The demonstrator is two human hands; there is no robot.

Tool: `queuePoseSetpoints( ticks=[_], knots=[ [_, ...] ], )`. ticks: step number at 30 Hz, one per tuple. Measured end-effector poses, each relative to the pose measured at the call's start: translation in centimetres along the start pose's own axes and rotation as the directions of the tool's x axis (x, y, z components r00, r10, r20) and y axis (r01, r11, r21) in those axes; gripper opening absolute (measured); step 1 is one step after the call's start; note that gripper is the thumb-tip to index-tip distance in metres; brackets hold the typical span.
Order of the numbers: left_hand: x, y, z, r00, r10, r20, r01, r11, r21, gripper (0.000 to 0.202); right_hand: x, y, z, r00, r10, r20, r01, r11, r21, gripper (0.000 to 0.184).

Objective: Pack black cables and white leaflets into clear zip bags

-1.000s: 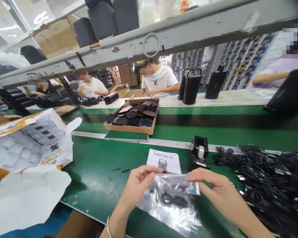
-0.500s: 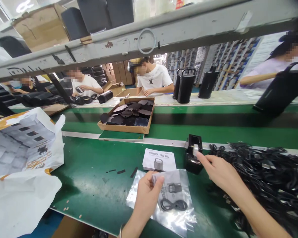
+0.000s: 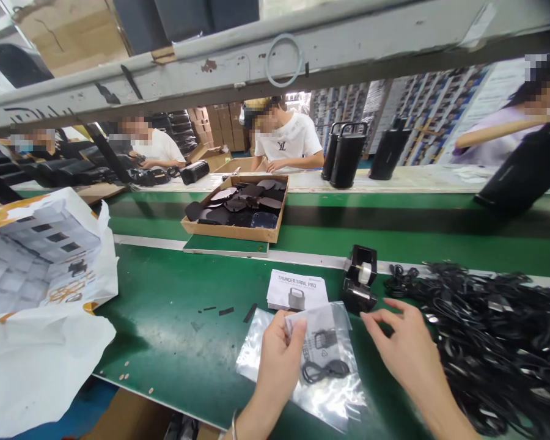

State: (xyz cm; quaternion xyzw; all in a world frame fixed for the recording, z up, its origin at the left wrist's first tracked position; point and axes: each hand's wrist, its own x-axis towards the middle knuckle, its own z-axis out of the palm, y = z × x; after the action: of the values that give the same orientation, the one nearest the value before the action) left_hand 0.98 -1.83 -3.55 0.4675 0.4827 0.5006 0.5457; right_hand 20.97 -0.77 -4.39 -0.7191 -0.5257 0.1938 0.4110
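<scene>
My left hand (image 3: 282, 357) pinches the upper left part of a clear plastic bag (image 3: 323, 406) between thumb and fingers. Inside the bag show a printed leaflet (image 3: 318, 324) and a coiled black cable (image 3: 325, 370). My right hand (image 3: 406, 345) is just below a black tape dispenser (image 3: 360, 299), thumb and forefinger brought together at the tips; whatever they hold is too small to make out. A white tape roll (image 3: 365, 273) sits in the dispenser. Behind the bag lies a stack of "Thunder Trail Pro" booklets (image 3: 297, 288).
A heap of black cables (image 3: 495, 342) covers the right side. A carton (image 3: 231, 231) of dark flat pieces stands at the belt. To the left is a large torn white bag (image 3: 41, 354). Black speakers (image 3: 348, 160) and co-workers are across the line; a beam (image 3: 187, 85) runs overhead.
My right hand has left the tape roll and drawn back toward me, down and right of the dispenser. My left hand still grips the bag. The view has shifted slightly.
</scene>
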Motion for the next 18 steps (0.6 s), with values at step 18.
queuePoseSetpoints(
  ticks=[18],
  knots=[
    [-4.6, 4.7, -6.3, 0.989, 0.01, -0.145, 0.021, 0.977, 0.211, 0.036, -2.8, -4.5, 1.1, 0.758, -0.065, 0.649, 0.222, 0.961, -0.163, 0.023]
  ],
)
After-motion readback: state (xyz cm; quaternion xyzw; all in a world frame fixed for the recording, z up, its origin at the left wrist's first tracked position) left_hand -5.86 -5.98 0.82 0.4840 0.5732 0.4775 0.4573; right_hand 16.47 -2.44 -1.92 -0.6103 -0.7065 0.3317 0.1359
